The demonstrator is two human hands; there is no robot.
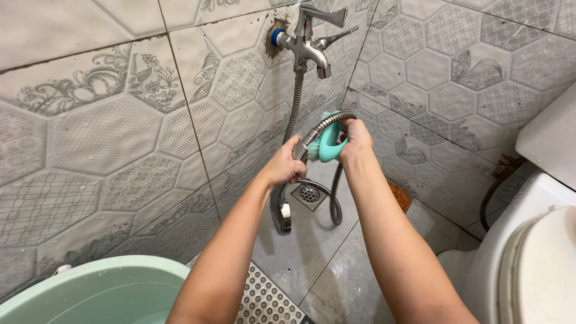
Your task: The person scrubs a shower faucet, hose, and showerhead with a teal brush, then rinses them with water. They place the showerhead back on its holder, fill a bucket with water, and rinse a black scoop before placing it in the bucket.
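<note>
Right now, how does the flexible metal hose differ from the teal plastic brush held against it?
The ribbed silver metal shower hose is long and thin, hanging from the chrome wall tap and looping down toward the floor; the teal plastic scrubbing brush is short, chunky and curved. The hose is shiny grey, the brush matt teal. The left hand holds the hose, the right hand holds the brush. The two touch at the hose's bend.

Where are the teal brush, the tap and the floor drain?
teal brush (331, 143), head view, on its handle loop.
tap (305, 45), head view, on its chrome body.
floor drain (309, 194), head view, on its grate.
</note>
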